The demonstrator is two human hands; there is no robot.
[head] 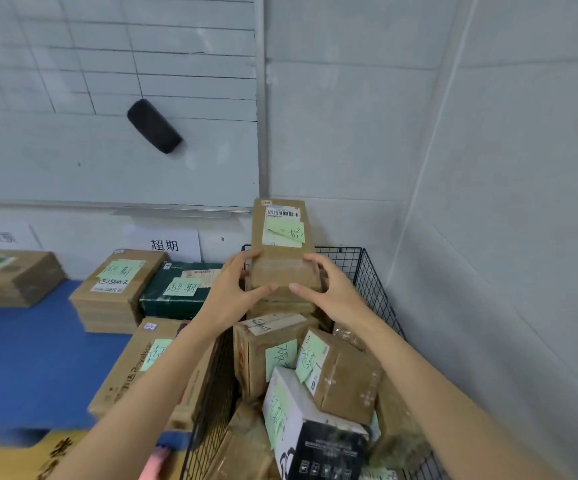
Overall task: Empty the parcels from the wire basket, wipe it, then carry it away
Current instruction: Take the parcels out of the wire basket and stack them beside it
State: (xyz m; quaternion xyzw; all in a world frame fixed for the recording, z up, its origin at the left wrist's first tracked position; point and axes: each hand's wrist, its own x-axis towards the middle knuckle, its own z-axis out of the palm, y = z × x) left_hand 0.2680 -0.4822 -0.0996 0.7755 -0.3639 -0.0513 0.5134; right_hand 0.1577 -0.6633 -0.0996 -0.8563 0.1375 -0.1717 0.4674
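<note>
Parcel in hand: tall brown carton [282,237], barcode label and pale green handwritten note on its upper face, standing on end at the top of the heap. Left hand [235,289] grips its lower left edge, fingers curled round the far side and thumb laid across the near face; right hand [329,289] mirrors this on the lower right edge, with the two thumb tips close together but apart. Whether the carton rests on the boxes below or hangs free of them cannot be told. Container: black wire basket [370,268], set in the corner of the room against the pale walls, piled above its rim. Contents visible below the hands: brown box with green note [263,351], small brown box [349,379] tilted beside it, and white-and-black box [298,420] leaning under both; further brown packages lie lower, partly hidden. Outside the basket, on the left, on a blue mat [31,358]: Royalstar carton [152,368] touching the basket's side, dark green box [173,292], labelled brown carton [117,289], and a further brown carton [13,275] at the far left. Wall fittings: whiteboard [107,150] ruled in a grid, black eraser [154,126] stuck to it, white paper sign [166,244] beneath.
</note>
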